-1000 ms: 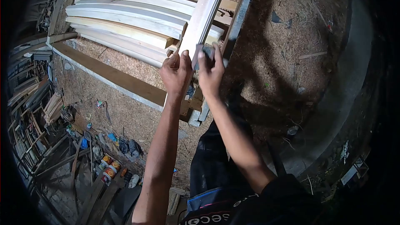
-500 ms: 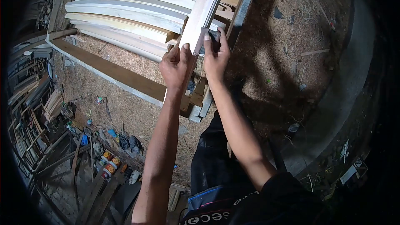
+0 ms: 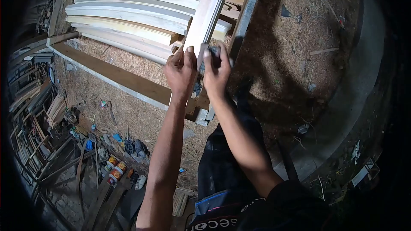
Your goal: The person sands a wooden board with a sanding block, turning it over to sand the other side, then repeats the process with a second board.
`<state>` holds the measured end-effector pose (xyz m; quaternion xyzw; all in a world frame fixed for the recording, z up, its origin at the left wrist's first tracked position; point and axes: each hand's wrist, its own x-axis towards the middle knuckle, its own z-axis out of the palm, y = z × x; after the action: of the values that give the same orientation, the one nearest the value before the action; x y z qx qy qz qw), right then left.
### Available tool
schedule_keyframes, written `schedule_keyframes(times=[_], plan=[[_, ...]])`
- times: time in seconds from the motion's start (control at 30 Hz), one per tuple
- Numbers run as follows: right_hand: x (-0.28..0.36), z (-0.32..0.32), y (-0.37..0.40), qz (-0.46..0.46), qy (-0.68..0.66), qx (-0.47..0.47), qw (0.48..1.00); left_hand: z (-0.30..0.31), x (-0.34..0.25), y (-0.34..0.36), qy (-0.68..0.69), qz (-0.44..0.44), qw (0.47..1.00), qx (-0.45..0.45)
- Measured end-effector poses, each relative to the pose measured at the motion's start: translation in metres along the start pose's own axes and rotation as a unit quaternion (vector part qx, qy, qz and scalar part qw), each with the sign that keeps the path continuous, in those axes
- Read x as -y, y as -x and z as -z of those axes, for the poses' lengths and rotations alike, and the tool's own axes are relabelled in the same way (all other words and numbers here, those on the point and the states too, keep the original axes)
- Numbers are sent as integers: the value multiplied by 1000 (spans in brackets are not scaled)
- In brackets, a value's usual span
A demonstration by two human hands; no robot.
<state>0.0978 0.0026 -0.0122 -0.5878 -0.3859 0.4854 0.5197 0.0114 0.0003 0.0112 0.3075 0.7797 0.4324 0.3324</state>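
A long pale wooden moulding (image 3: 206,10) with a grooved right edge runs from the top of the view down between my hands. Near its lower end, my left hand (image 3: 178,75) grips the left edge, thumb up and fingers curled. My right hand (image 3: 216,75) is closed around a dark block wrapped in grey-brown sandpaper (image 3: 201,56), which lies against the moulding's right side. Motion blurs the right fingertips a little. Part of the moulding's lower end is hidden by my hands.
Several pale mouldings (image 3: 128,15) lie side by side at the left on a timber frame (image 3: 111,70). The frame's right rail (image 3: 246,21) runs beside my right hand. Shavings cover the ground (image 3: 282,60). Scrap wood (image 3: 32,111) and orange-and-white cans (image 3: 114,174) sit lower left.
My right hand has slid the sandpaper block down along the moulding's edge towards my body. The left hand keeps its hold in nearly the same place.
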Motion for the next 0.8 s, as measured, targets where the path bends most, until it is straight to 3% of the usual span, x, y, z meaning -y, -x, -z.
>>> schedule_keyframes(times=[0.07, 0.1, 0.23, 0.33, 0.43, 0.53, 0.57, 0.8], plan=[[-5, -2, -22, -19, -14, 12, 1000, -1, 9, -7, -37, -35, 999, -13], [-4, -2, -25, -50, -96, 28, 994, 0, 8, -7, -45, -34, 998, -3], [0, 0, -19, -46, -69, 26, 996, -2, 4, -5, -22, -11, 1000, -6], [3, 9, 3, -13, 62, 43, 997, 0, 4, -7, -59, -20, 998, 0], [4, 8, 23, -77, -54, 49, 994, -1, 6, -7, -19, -4, 1000, 13], [3, 2, 16, -81, -40, 24, 996, -2, 7, -8, -19, -17, 1000, -9], [0, 3, 8, 1, 48, 13, 999, -1, 8, -7, -34, -25, 999, -9], [2, -4, -48, -27, -71, 9, 997, 1, 18, -6, -69, -27, 997, -24]])
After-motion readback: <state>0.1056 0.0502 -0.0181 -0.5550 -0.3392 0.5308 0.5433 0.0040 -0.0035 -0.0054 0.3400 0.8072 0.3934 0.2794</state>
